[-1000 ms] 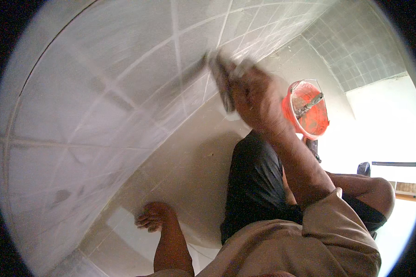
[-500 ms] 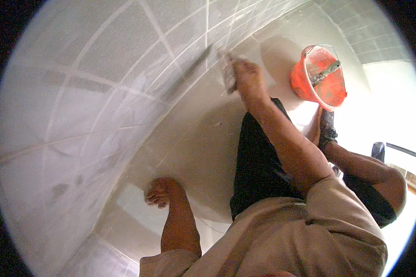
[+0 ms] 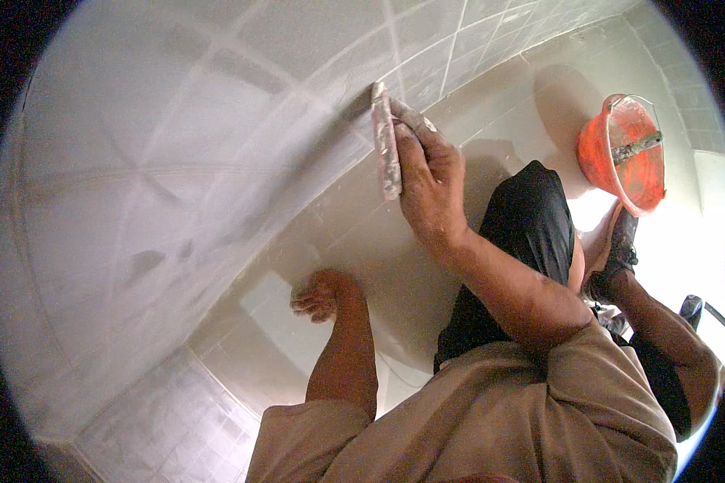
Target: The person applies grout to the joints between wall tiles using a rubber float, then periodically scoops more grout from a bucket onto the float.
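Note:
My right hand (image 3: 433, 179) grips a grout float (image 3: 387, 149), seen nearly edge-on and smeared with pale grout. The float is against or very close to the grey tiled wall (image 3: 290, 72), above where the wall meets the floor. Grout also coats some of the fingers. Lower left, my left hand (image 3: 322, 296) hangs over the floor tiles (image 3: 314, 233) with loosely bent fingers apart. Nothing shows in it, and its fingertips look whitened.
An orange-red bucket (image 3: 600, 153) with a wire handle stands on the floor at the upper right. A grout-caked tool (image 3: 638, 148) rests in it. A person's legs, with a dark shoe (image 3: 623, 241), are beside the bucket. My bent knee (image 3: 536, 189) is near my right forearm.
The view has shifted, so the bucket and legs appear farther right. My right hand has brought the float lower along the wall, closer to me. My left hand stays over the floor.

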Available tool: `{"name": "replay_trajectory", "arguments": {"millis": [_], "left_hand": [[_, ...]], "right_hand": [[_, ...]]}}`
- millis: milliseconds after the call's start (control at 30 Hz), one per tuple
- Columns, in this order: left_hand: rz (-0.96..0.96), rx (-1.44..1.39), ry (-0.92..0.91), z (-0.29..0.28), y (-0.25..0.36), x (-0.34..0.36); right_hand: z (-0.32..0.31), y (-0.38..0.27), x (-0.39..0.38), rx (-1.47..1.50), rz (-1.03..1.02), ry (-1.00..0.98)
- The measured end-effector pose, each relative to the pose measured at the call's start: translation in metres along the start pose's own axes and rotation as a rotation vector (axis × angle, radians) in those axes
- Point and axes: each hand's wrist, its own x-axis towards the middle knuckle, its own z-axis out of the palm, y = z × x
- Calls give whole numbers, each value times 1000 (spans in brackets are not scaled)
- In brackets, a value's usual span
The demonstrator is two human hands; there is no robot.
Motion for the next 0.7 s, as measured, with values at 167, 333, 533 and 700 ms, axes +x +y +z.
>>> {"name": "replay_trajectory", "arguments": {"millis": [167, 333, 533, 700], "left_hand": [[79, -107, 60, -24, 4, -26], [106, -96, -51, -51, 31, -23], [218, 268, -231, -16, -11, -27], [461, 560, -521, -111, -30, -42]], "right_hand": [[-33, 56, -2, -249, 333, -256], [-52, 81, 16, 191, 687, 10], [-83, -11, 12, 176, 656, -8], [-133, -141, 43, -727, -473, -52]]}}
